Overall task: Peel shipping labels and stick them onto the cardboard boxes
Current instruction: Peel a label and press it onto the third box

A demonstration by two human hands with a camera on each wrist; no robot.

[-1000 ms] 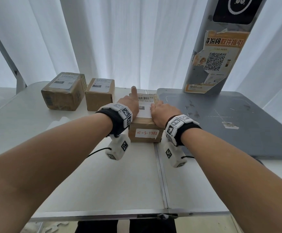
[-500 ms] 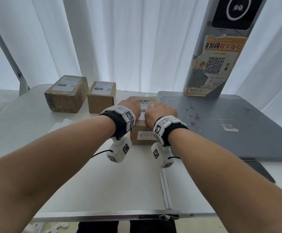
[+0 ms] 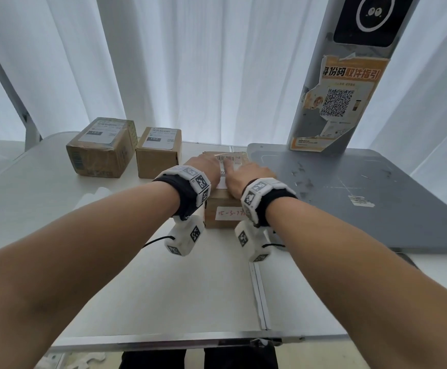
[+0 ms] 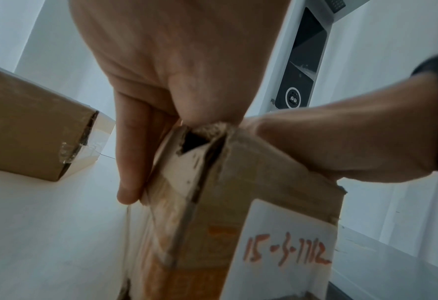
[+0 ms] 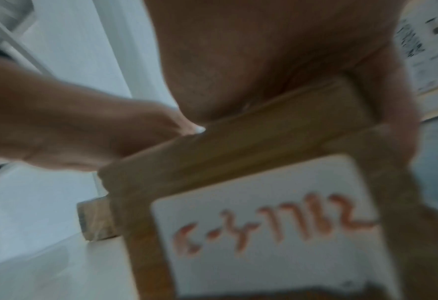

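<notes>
A small cardboard box (image 3: 223, 201) stands mid-table with a handwritten red-ink sticker (image 3: 229, 213) on its front face. A white barcode shipping label (image 3: 231, 157) lies on its top. My left hand (image 3: 203, 166) rests on the top left, and in the left wrist view its fingers (image 4: 130, 162) reach down the box's (image 4: 238, 182) left side, gripping it. My right hand (image 3: 249, 175) lies flat across the top, fingers pointing left over the label. The right wrist view is blurred and shows the palm (image 5: 264, 50) pressed on the box (image 5: 238, 142).
Two more cardboard boxes (image 3: 102, 153) (image 3: 158, 154), each with a label on top, stand at the back left. A grey platform (image 3: 363, 195) with an upright post (image 3: 336, 102) fills the right side. The white table (image 3: 190, 288) stretches toward me; curtains hang behind.
My left index finger, stretched out a second ago, is now folded down onto the box. My right hand has slid leftward across the label.
</notes>
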